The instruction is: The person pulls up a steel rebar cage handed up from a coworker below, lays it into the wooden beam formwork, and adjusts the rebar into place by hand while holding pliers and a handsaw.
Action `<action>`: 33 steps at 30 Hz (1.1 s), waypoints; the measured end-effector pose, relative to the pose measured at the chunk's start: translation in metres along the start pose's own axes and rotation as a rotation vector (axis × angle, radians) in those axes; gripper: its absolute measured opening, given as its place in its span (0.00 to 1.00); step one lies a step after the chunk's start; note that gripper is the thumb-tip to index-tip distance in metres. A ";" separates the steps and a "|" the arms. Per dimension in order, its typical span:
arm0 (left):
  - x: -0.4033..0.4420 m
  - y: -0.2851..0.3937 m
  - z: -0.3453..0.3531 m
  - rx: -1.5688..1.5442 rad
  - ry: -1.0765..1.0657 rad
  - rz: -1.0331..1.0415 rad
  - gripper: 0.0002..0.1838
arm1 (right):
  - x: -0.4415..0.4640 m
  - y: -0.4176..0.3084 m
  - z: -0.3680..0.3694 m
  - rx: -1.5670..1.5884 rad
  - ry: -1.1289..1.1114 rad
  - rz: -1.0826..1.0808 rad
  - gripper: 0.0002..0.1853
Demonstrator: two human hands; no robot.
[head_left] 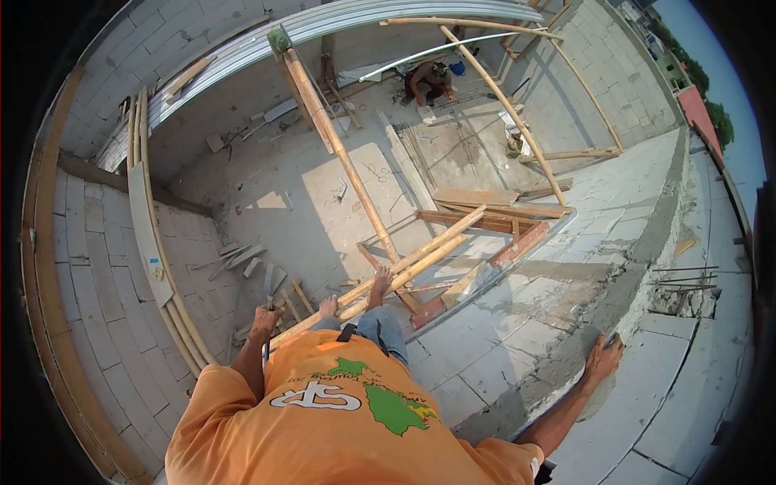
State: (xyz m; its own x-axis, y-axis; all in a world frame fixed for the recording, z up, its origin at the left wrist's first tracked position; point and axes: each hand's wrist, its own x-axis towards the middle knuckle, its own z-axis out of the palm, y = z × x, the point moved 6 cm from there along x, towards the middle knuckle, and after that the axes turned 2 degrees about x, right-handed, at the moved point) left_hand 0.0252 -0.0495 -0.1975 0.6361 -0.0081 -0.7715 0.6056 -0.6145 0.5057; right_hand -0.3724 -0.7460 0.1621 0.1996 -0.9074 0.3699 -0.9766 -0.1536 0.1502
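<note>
Head view shows, largest first, a pale grey block wall (pixel 477 364) on the right, its long axis slanting from lower middle to upper right; next, a faded orange T-shirt (pixel 323 440) covering the person's torso; a rough, dark grey mortar band (pixel 661 214) follows the wall's slant; two long yellow bamboo poles (pixel 436 240) lie side by side across the middle, under the person's bare feet (pixel 381 284); farther off, a crouching co-worker (pixel 432 81) is on the floor below, well apart from the person's own hands; the right hand (pixel 602 361) rests at the right edge of the mortar band, so it is plainly the nearer one, and the band runs forward from it toward upper right; its fingers bend over a grey patch, and whether they grasp anything cannot be told; the left hand (pixel 265 320), across the torso, is clenched around what looks like a slim, grey-bladed trowel (pixel 274 280), blade pointing forward; this tool is well to the left of the mortar band.
</note>
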 end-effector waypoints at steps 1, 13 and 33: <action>0.003 -0.005 0.000 -0.004 0.011 -0.010 0.10 | -0.001 0.000 0.000 -0.005 -0.021 -0.003 0.27; 0.005 0.015 0.004 0.025 -0.004 0.039 0.09 | -0.002 -0.005 -0.007 -0.006 -0.035 0.014 0.27; -0.009 0.022 -0.001 -0.033 -0.013 -0.035 0.08 | -0.001 -0.002 -0.003 0.014 -0.037 0.022 0.28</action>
State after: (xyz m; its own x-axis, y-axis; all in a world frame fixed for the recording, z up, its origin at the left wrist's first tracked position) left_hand 0.0338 -0.0622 -0.1792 0.6083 0.0022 -0.7937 0.6427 -0.5882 0.4909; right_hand -0.3704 -0.7436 0.1639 0.1756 -0.9242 0.3391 -0.9818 -0.1391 0.1293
